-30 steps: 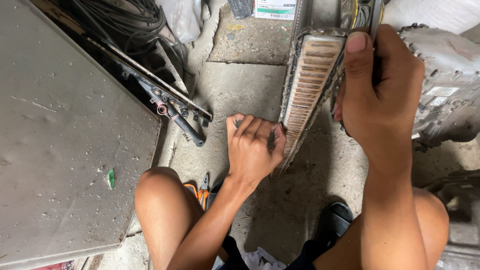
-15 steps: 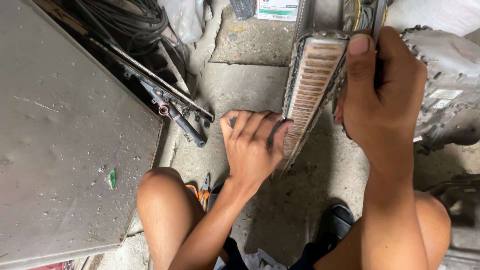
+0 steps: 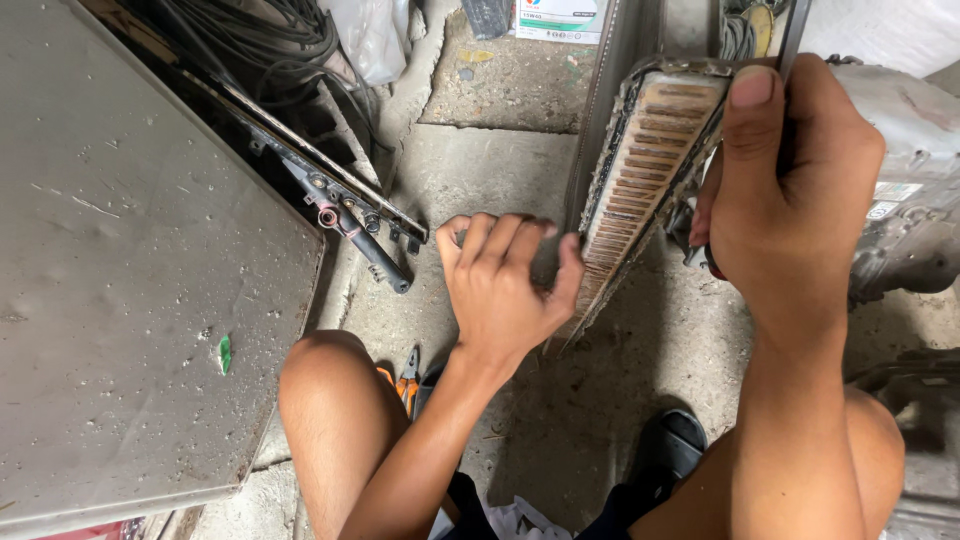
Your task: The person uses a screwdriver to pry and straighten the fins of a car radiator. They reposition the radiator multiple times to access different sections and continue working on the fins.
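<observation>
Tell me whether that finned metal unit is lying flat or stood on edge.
On edge, tilted. The finned unit rises from the concrete floor, its narrow finned side facing up, the left hand and right hand gripping it.

Both hands bare, left hand (image 3: 505,290) and right hand (image 3: 790,190); no gloves, rings or watch; forearms sleeveless; knees bare, dark shorts (image 3: 470,505) at lower edge; black sandal (image 3: 675,440) on one foot; thumbnail short, unpainted.
</observation>
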A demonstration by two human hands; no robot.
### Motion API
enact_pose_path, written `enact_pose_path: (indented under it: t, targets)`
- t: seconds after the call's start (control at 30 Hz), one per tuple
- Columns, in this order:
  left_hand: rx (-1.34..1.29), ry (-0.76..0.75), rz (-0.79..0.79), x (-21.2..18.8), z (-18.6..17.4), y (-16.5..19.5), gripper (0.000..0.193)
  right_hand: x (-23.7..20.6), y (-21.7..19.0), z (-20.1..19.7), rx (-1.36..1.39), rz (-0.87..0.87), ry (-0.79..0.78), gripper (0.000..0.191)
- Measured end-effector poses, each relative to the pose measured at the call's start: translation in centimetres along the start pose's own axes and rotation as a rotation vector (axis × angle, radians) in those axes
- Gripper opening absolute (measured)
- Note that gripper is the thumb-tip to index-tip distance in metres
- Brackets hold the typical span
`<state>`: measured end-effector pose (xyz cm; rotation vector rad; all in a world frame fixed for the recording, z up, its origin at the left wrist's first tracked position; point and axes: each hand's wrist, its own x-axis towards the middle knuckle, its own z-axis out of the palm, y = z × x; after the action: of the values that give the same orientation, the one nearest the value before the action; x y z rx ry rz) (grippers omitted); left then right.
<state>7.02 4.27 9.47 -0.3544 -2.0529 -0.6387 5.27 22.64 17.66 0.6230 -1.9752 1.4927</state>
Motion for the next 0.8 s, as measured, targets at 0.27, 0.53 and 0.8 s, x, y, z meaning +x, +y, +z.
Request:
enact_pose_path:
  t: [0.27,0.53,0.8]
  targets:
    - [-0.099,0.019,0.032,0.01,0.59,0.35,0.008,-0.03,-0.04,-0.01,0.000,-0.010,-0.011,0.046]
    - [-0.157,0.003,0.038,-0.05,0.42,-0.24,0.004,-0.01,0.02,-0.08,0.013,-0.029,-0.017,0.049]
    - [-0.145,0.035,0.059,0.61,0.14,-0.09,0.016,-0.01,0.11,-0.05,0.020,-0.031,-0.018,0.048]
